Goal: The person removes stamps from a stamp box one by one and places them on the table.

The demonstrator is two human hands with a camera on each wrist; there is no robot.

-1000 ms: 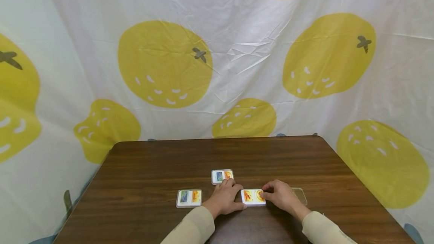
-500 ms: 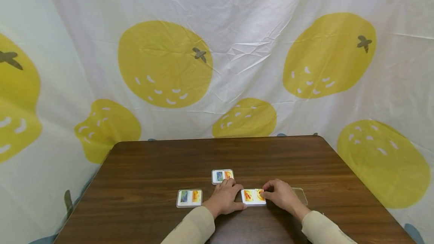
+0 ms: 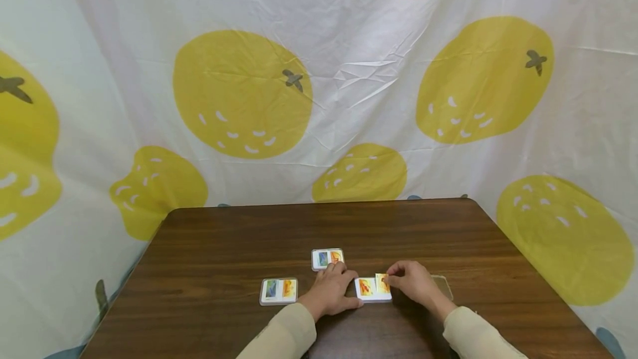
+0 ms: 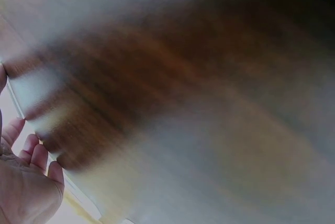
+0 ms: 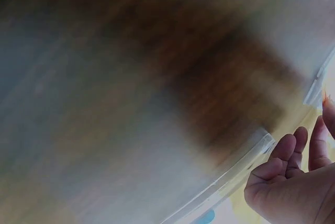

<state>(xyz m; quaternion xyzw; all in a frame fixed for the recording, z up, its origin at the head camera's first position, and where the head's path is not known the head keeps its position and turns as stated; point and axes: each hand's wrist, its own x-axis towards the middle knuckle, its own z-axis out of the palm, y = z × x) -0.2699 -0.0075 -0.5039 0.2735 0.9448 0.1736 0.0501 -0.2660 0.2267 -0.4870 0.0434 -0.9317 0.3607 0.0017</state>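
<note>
small yellow-orange rectangular picture card (image 3: 381,284) over right half of white rectangular tray (image 3: 365,288), overhanging its far edge. right hand (image 3: 415,286): grip closed, thumb and finger pinching the picture card. left hand (image 3: 331,290): grip spread, holding nothing, at tray's left edge. clear rectangular plastic cover (image 3: 442,286) partly behind right hand. dark brown wood-grain worktop (image 3: 209,248) beneath.

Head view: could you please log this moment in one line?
right hand: pinches orange picture piece over white card | left hand: at white card's left end | clear cover: beside right hand
</note>
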